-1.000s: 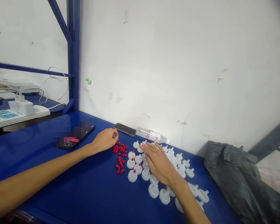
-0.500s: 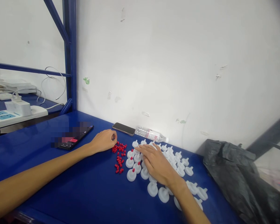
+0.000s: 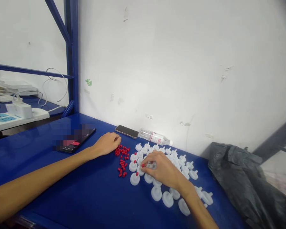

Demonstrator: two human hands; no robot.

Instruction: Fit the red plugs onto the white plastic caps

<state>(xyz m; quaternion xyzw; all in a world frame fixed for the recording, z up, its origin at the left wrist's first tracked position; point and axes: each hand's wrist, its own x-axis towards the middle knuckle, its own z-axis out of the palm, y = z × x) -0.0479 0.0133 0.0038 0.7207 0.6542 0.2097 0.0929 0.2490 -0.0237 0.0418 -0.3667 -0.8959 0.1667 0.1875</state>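
Several white plastic caps [image 3: 167,199] lie spread on the blue table [image 3: 85,197], some with a red plug on top. A scatter of small red plugs [image 3: 122,159] lies to their left. My left hand [image 3: 107,143] rests at the edge of the red plugs, its fingers curled in a pinch at one of them. My right hand [image 3: 162,170] lies over the white caps with fingertips bent down, pinching a cap with a red plug [image 3: 141,169].
A dark phone [image 3: 73,143] and a second phone [image 3: 126,131] lie on the table, with a water bottle [image 3: 154,138] on its side by the white wall. A black plastic bag [image 3: 248,181] fills the right. A power strip [image 3: 16,118] sits beyond the blue frame post [image 3: 72,57].
My right hand has drawn back toward me and curled from flat fingers into a pinch on a cap. My left hand has stayed at the red plugs.
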